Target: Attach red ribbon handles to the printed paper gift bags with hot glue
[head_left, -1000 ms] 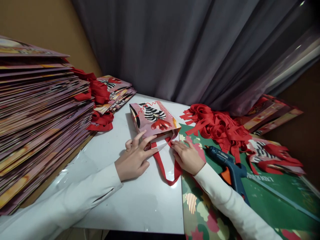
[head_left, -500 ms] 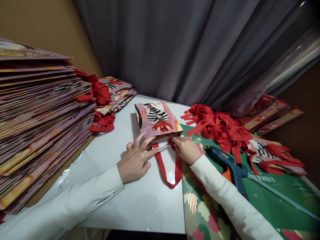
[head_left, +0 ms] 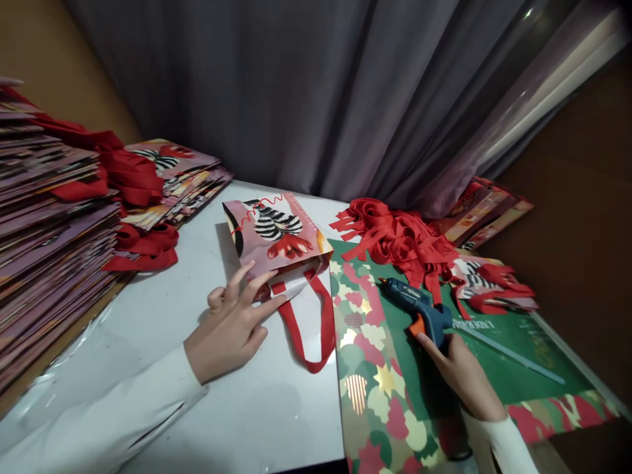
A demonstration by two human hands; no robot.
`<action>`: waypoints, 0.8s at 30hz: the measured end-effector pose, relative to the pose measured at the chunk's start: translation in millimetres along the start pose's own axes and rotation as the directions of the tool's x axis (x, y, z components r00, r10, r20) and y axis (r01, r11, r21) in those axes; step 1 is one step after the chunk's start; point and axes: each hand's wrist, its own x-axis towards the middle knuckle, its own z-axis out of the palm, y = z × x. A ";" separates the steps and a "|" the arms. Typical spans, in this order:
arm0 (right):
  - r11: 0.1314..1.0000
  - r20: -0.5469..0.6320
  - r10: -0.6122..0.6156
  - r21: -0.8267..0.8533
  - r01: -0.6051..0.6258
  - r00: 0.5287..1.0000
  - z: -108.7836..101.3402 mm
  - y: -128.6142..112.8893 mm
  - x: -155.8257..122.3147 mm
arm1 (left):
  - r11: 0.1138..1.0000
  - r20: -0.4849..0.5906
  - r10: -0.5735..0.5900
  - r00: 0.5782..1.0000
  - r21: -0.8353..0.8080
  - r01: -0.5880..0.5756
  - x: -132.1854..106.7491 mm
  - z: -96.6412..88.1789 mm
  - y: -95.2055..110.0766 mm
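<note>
A pink paper gift bag [head_left: 276,230] with a zebra-stripe print lies on the white table, its mouth facing me. From that mouth a red ribbon handle [head_left: 326,329] loops toward me. My left hand [head_left: 230,329] is at the bag's mouth, fingers spread and stretched out, the tips touching its edges. At the right, my right hand [head_left: 467,372] is closed around the grip of a blue hot glue gun [head_left: 415,303] with an orange trigger. The gun's tip points left toward the bag, and part of its grip is hidden by the hand.
Red ribbon strips [head_left: 395,237] are heaped behind the glue gun. A tall stack of flat printed bags [head_left: 44,250] stands at left, with more red ribbons [head_left: 143,247] beside it. Beneath the gun lies a green patterned bag [head_left: 375,388]. A grey curtain [head_left: 276,85] hangs behind the table.
My right hand has left the bag's ribbon handle and moved right to the glue gun, closing on its grip. My left hand stays at the bag's mouth. The view has shifted right.
</note>
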 end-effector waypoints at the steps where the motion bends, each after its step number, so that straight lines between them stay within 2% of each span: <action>1: 0.998 0.032 0.025 0.056 -0.027 0.999 -0.5 -0.5 4.8 | 1.000 0.001 -0.003 1.000 -0.004 0.003 -0.2 0.1 0.0; 3: 0.978 0.111 0.076 0.187 -0.096 0.991 -5.7 -4.1 10.4 | 1.000 0.008 -0.007 1.000 -0.012 0.007 -0.9 0.0 0.0; 5: 0.913 0.218 0.149 0.344 -0.218 0.965 -13.2 -7.9 8.6 | 1.000 0.013 -0.010 1.000 -0.016 0.010 -1.5 -0.2 0.0; 8: 0.736 0.346 0.284 0.519 -0.435 0.894 -19.2 -11.7 -5.9 | 1.000 0.009 -0.011 1.000 -0.018 0.011 -1.8 -0.6 0.1; 10: 0.597 0.388 0.257 0.656 -0.462 0.885 -18.0 -15.0 -18.4 | 1.000 0.007 -0.005 1.000 -0.012 0.005 -1.7 -1.3 0.4; 12: 0.483 0.394 0.159 0.769 -0.419 0.905 -14.8 -21.2 -28.4 | 1.000 0.014 0.001 1.000 -0.004 -0.001 -1.7 -2.3 0.9; 13: 0.462 0.372 0.122 0.799 -0.384 0.920 -13.2 -25.7 -31.5 | 1.000 0.018 0.003 1.000 0.000 -0.003 -1.7 -2.8 1.2; 14: 0.479 0.339 0.107 0.806 -0.348 0.935 -11.8 -31.2 -33.0 | 1.000 0.019 0.003 1.000 0.004 -0.003 -1.7 -3.2 1.5; 16: 0.589 0.271 0.074 0.765 -0.261 0.960 -10.1 -45.3 -31.1 | 1.000 0.027 -0.001 1.000 0.007 0.001 -1.8 -3.8 2.0; 18: 0.708 0.258 -0.058 0.692 -0.143 0.964 -8.9 -63.1 -23.8 | 1.000 0.032 -0.005 0.999 0.002 0.004 -1.9 -4.0 2.3; 19: 0.748 0.290 -0.161 0.660 -0.075 0.943 -8.2 -72.9 -18.8 | 1.000 0.032 -0.005 0.999 -0.002 0.006 -1.9 -4.1 2.4; 21: 0.768 0.351 -0.373 0.636 0.074 0.859 -5.8 -93.0 -8.2 | 1.000 0.032 -0.007 0.999 -0.008 0.007 -2.3 -4.5 2.3; 23: 0.727 0.338 -0.532 0.652 0.214 0.777 -1.3 -111.3 1.5 | 1.000 0.033 -0.012 0.999 -0.009 0.012 -3.0 -4.8 2.2; 24: 0.699 0.309 -0.583 0.661 0.271 0.752 1.7 -118.9 5.5 | 1.000 0.034 -0.013 0.999 -0.008 0.013 -3.5 -4.7 2.2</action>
